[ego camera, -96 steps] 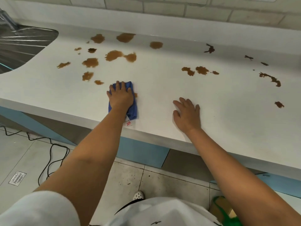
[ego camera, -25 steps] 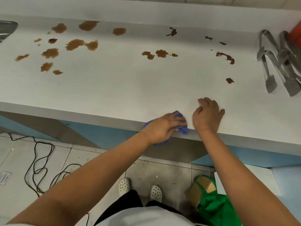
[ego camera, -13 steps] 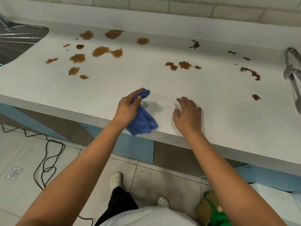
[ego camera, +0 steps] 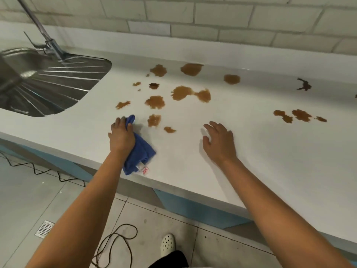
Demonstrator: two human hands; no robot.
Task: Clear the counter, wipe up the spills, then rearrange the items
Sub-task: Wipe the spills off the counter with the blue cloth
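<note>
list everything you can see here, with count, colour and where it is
counter: one, white, across the middle
spills: many, brown, a cluster beside the sink, more far right
cloth: one, blue, near the counter's front edge
sink: one, steel, far left, tap behind it
wall: pale brick, behind the counter
cable: dark, on the grey floor tiles
floor drain: one, bottom left
shoe: one, white, bottom centre
left hand: grips the cloth
right hand: fingers spread, over the counter
</note>
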